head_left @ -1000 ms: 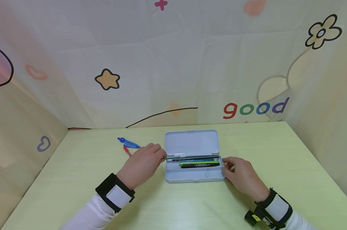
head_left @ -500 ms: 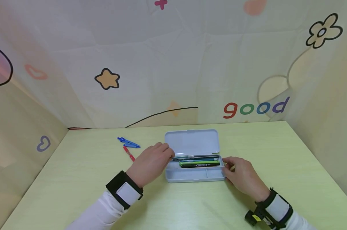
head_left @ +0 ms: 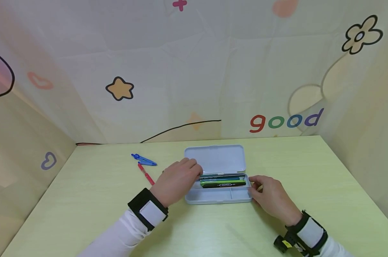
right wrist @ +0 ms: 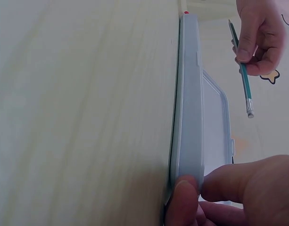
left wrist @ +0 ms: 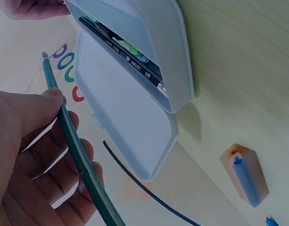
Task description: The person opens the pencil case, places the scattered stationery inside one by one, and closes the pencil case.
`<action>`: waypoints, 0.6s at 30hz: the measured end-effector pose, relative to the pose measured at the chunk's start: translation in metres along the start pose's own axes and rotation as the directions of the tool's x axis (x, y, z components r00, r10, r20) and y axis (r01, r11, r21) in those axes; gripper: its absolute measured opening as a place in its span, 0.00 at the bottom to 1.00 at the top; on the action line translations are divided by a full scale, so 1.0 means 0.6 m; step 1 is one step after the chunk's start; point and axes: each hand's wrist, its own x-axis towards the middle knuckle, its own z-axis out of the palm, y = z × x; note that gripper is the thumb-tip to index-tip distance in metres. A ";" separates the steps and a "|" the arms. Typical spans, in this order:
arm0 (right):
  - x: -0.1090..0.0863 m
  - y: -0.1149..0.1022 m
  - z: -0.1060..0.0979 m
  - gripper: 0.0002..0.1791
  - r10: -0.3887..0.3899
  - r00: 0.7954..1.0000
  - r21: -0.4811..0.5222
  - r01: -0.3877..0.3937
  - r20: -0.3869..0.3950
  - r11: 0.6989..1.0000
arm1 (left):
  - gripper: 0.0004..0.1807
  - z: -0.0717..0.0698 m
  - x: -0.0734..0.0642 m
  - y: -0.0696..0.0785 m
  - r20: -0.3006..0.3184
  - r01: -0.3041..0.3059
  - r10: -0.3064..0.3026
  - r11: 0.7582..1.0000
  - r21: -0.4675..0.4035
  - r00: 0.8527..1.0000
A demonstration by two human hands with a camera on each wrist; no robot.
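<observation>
My left hand (head_left: 177,182) holds a green pencil (left wrist: 83,157) between thumb and fingers, above the left part of an open pale-blue pencil case (head_left: 208,197). In the right wrist view the pencil's eraser end (right wrist: 249,107) points toward the case's right end. Inside the case's rear compartment lie a black pencil (left wrist: 127,56), a bright green pen (head_left: 210,182) and a black marker (head_left: 224,185). At the case's right end, my right hand (head_left: 274,196) pinches the wall between thumb and fingers. The lid (head_left: 214,159) lies back behind the case.
Left of the case, a blue compass-like tool (head_left: 144,159) and a red pen (head_left: 145,174) lie on the table (head_left: 94,185). A blurred orange-brown block with a blue part (left wrist: 245,174) sits near them. A printed curtain (head_left: 194,71) stands behind the table.
My left hand has moved right with the pencil, from the case's left end to over its left part, uncovering more of the red pen. The right hand stays at the case's right end.
</observation>
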 end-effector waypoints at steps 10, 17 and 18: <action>0.000 -0.001 0.000 0.20 -0.010 1.000 -0.004 0.010 -0.004 1.000 | 0.07 0.002 0.016 0.010 0.014 0.004 -0.004 1.000 0.006 1.000; 0.000 0.000 0.000 0.20 -0.008 1.000 -0.005 0.008 -0.001 1.000 | 0.06 0.008 0.026 0.013 0.009 -0.005 0.005 1.000 0.007 1.000; 0.000 0.000 0.000 0.20 -0.009 1.000 -0.005 0.009 0.000 1.000 | 0.05 0.009 0.027 0.013 0.006 -0.007 0.007 1.000 0.004 1.000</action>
